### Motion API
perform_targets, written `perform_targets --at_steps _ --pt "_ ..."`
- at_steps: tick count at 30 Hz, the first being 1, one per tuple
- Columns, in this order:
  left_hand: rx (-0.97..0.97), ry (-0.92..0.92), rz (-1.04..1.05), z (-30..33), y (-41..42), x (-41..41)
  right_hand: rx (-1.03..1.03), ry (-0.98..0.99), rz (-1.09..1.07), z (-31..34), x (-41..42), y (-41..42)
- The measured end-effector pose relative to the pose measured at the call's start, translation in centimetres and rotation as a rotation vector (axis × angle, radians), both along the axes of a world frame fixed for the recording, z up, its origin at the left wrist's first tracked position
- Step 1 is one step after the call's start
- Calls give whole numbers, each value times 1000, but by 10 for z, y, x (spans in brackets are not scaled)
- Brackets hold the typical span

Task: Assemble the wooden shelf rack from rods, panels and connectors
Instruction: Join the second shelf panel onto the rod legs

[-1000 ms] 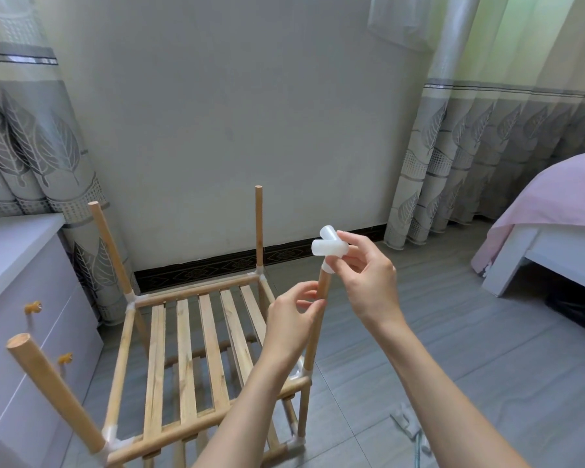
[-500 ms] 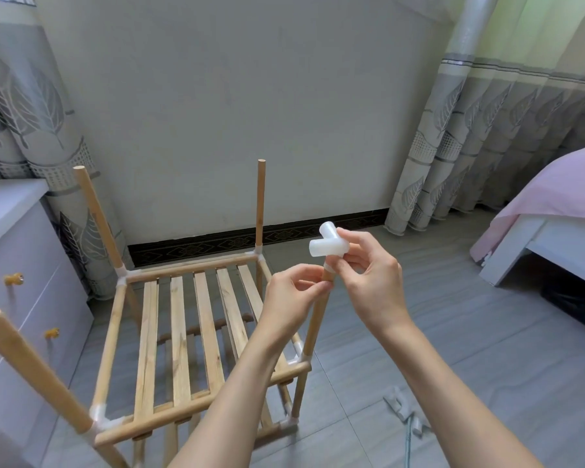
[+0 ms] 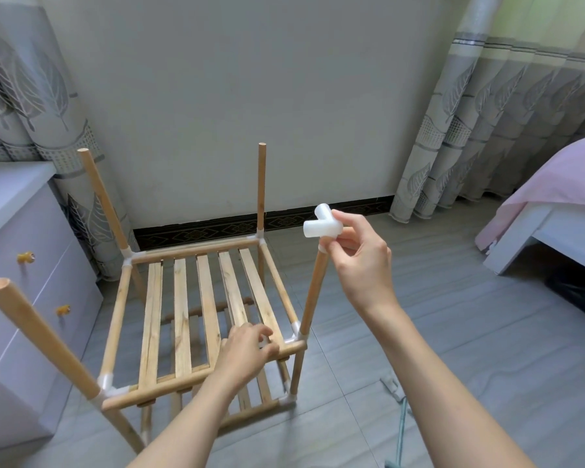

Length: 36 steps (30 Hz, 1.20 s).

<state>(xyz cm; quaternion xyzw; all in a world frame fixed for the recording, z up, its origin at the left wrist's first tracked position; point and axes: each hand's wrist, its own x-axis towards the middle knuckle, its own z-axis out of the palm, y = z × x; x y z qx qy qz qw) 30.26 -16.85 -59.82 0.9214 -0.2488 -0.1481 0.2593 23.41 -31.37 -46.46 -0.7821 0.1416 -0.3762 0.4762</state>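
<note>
Right hand [image 3: 358, 251] pinching white three-way connector [image 3: 321, 226] atop near-right rod [image 3: 313, 292], left hand [image 3: 247, 349] fingers loosely curled over slatted panel's [image 3: 183, 309] front edge, holding nothing visible, bare floor [image 3: 419, 315] rightward

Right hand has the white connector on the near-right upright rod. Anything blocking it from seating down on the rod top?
Nothing visible does. The right hand pinches the white connector directly atop the rod. The left hand is lower, at the shelf's front rail.
</note>
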Motion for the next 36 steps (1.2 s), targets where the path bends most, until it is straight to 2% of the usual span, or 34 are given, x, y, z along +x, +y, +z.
perform_targets --at_steps 5,7,11,14,20,26,32,36 --pt "260 -127 -292 10 0 -2 -12 0 -10 0 3 -1" --pt "308 -189 -319 15 -2 -4 -9 -1 -11 -1 3 -1" --pt "227 -230 -313 27 0 -5 -18 -3 -18 -2 2 0" --pt "139 -280 -280 63 5 0 -25 -4 -23 -1 1 0" --pt "-138 -440 -86 138 25 17 -15 10 -20 0 -2 3" --pt "-276 -409 -9 164 37 35 9 8 -15 2 -2 6" --pt "-196 -493 -123 175 21 20 -5 11 -21 3 -1 6" --pt "-216 -445 -128 177 17 22 -3 13 -15 5 -2 5"
